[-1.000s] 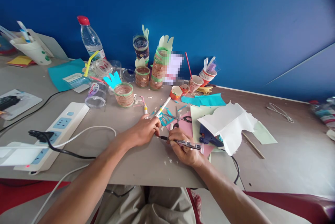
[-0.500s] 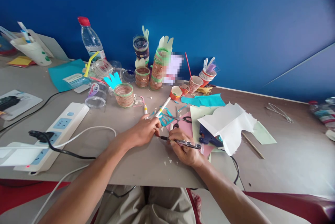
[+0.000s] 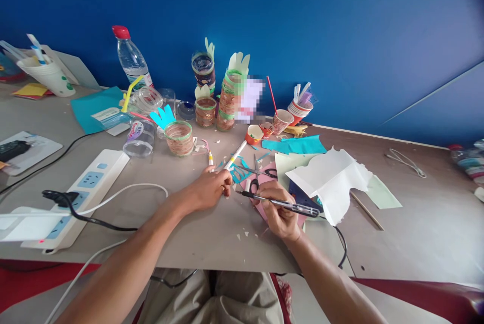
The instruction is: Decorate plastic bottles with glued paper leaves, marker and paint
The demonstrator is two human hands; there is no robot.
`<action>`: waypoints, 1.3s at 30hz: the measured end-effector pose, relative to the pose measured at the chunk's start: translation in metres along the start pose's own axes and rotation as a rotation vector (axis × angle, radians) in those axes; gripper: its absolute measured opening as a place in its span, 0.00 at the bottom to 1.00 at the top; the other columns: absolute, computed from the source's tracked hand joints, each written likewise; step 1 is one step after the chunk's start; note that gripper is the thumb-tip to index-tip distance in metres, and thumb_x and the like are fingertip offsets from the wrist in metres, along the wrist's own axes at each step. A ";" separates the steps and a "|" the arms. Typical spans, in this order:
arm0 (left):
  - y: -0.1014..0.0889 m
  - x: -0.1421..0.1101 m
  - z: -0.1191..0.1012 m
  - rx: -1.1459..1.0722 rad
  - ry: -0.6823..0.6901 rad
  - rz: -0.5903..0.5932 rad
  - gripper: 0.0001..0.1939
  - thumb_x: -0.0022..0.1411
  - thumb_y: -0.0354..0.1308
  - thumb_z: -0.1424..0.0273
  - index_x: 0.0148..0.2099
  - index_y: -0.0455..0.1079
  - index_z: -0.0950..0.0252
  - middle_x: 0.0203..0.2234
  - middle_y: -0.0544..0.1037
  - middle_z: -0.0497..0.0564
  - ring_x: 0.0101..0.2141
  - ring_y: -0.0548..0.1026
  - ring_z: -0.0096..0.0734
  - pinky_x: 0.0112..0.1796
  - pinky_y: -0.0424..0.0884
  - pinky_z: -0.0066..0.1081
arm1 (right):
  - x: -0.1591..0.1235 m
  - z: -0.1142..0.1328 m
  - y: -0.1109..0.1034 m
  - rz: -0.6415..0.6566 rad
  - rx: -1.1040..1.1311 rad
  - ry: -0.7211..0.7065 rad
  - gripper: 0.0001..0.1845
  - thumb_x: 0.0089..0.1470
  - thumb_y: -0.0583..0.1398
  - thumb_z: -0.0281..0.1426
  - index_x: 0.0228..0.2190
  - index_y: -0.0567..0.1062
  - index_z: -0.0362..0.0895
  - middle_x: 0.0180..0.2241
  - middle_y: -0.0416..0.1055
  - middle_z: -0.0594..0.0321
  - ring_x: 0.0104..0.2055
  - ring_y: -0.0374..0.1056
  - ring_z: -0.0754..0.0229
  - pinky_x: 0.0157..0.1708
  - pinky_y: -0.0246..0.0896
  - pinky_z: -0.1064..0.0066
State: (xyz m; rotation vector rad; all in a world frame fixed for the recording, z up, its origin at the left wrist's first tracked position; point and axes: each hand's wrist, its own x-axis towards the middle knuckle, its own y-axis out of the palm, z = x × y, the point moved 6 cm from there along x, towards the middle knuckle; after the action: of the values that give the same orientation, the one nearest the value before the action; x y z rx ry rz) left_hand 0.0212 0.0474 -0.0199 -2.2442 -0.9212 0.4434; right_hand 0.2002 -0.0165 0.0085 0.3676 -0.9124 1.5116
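Note:
Between the fingers and thumb of my right hand is a pen with a black grip and a clear barrel. Its tip points left, a short way from my left hand. That hand is closed above the table, fingers curled under, and whatever they hold is hidden. Just beyond its knuckles are a white marker and a white stick with a yellow band. Scissors with dark handles lie among blue paper cutouts past both hands.
A torn white sheet partly covers a dark blue glue gun at the right. Twine-wrapped cups stand behind. On the left are a power strip, a clear cup and a bottle. Paper scraps litter the table.
My right hand has moved right with the pen, so the tip has come away from my left hand's fingers. My left hand has stayed almost in place.

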 end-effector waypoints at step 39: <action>-0.034 -0.009 0.022 0.583 -0.120 -0.369 0.14 0.59 0.51 0.80 0.28 0.74 0.61 0.35 0.79 0.53 0.43 0.72 0.46 0.55 0.55 0.55 | 0.003 -0.012 0.006 0.016 -0.293 0.040 0.15 0.62 0.55 0.22 0.49 0.72 0.47 0.37 0.73 0.55 0.36 0.71 0.55 0.36 0.70 0.65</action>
State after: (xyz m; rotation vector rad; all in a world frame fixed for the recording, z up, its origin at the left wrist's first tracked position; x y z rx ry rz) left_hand -0.0134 0.0686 -0.0121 -1.5000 -1.0747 0.5888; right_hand 0.1974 -0.0049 0.0010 0.1171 -1.0887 1.3697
